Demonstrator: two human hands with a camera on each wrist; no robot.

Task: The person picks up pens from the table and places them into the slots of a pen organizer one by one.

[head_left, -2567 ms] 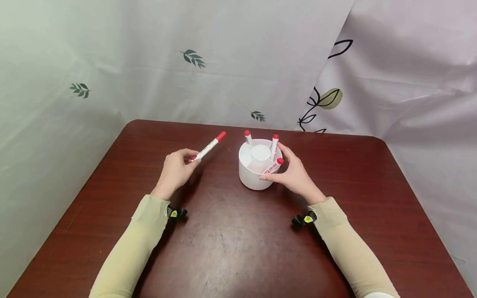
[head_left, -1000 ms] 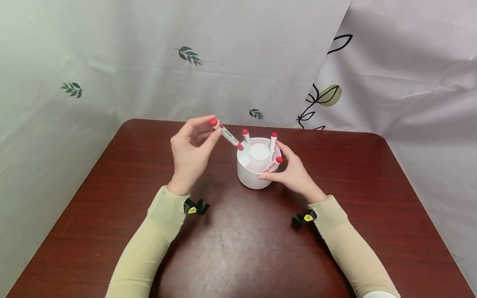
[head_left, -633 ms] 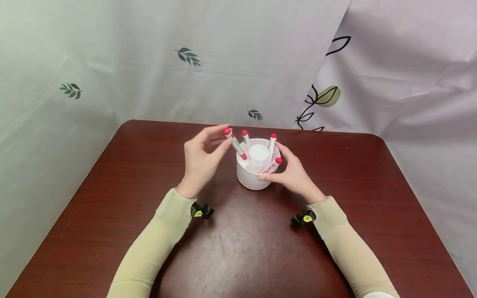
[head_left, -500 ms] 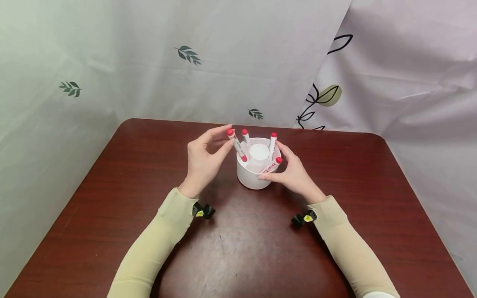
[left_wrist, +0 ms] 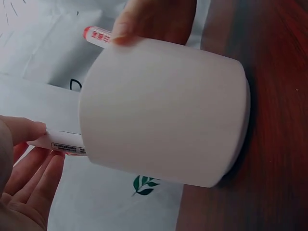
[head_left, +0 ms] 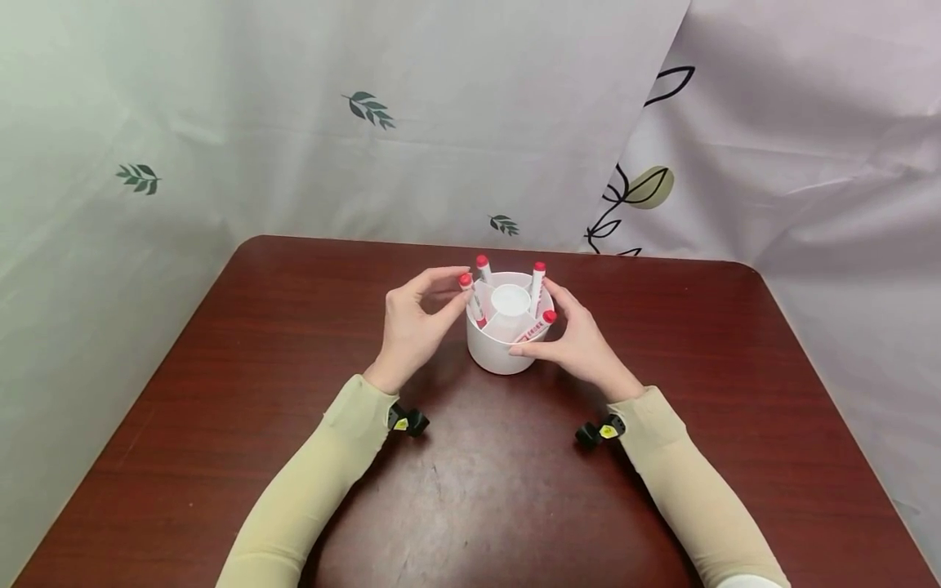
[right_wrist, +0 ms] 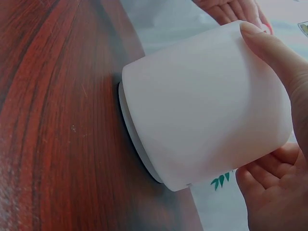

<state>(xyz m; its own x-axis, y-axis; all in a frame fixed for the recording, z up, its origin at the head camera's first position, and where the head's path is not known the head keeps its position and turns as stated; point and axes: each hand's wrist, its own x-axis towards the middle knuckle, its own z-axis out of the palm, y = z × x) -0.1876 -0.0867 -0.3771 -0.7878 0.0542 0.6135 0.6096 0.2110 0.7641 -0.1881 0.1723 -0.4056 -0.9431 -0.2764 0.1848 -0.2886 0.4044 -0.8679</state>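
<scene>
A round white pen holder (head_left: 497, 355) with several compartments stands on the table. My right hand (head_left: 583, 343) grips its right side, thumb at the front and fingers behind. Between thumb and fingers my left hand (head_left: 416, 327) pinches a red-capped white marker (head_left: 474, 305); its lower end is inside the left compartment. In the left wrist view that marker (left_wrist: 65, 141) passes behind the holder's rim. Three more markers lean in other compartments: one at the back left (head_left: 483, 269), one at the back right (head_left: 538, 287), and a slanted one (head_left: 537, 327) at the front right.
The dark red-brown wooden table (head_left: 470, 506) has rounded far corners. Behind it hangs a pale curtain (head_left: 294, 122) with leaf prints. Each wrist carries a small black camera, one on the left (head_left: 408, 420) and one on the right (head_left: 599, 431).
My left hand has brought the marker from the left of the holder, turned it, and lowered its end into the left compartment. The right hand keeps its grip on the holder.
</scene>
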